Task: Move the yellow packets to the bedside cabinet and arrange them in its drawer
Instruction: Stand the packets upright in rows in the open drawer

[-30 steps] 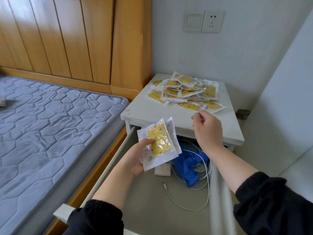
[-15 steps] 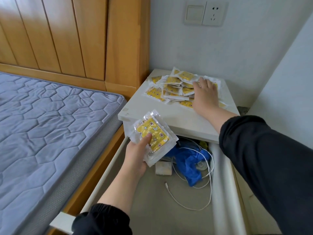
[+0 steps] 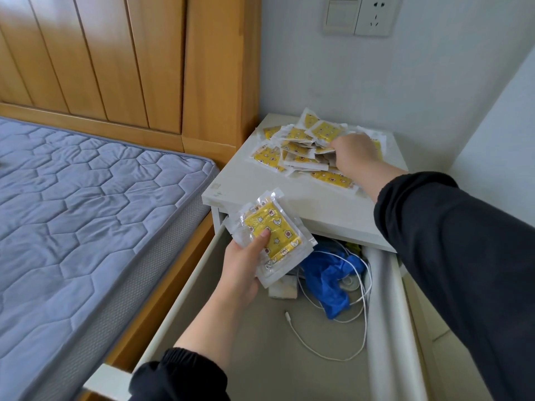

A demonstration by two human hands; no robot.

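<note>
A heap of yellow packets (image 3: 301, 146) in clear wrappers lies on top of the white bedside cabinet (image 3: 260, 192). My right hand (image 3: 354, 156) reaches into the heap's right side, fingers curled round a packet there. My left hand (image 3: 246, 261) grips a small stack of yellow packets (image 3: 272, 233) above the cabinet's pulled-out drawer (image 3: 208, 328), thumb pressed on the top packet.
In the drawer's back lie a blue plastic bag (image 3: 330, 279), a white charging cable (image 3: 327, 331) and a small white block (image 3: 283, 287). A grey quilted mattress (image 3: 86, 212) with wooden headboard stands to the left. A switch and socket (image 3: 362, 15) are on the wall.
My right hand went from the cabinet's front edge out to the heap, and its fingers have now curled into the packets. My left hand with its stack stayed over the drawer.
</note>
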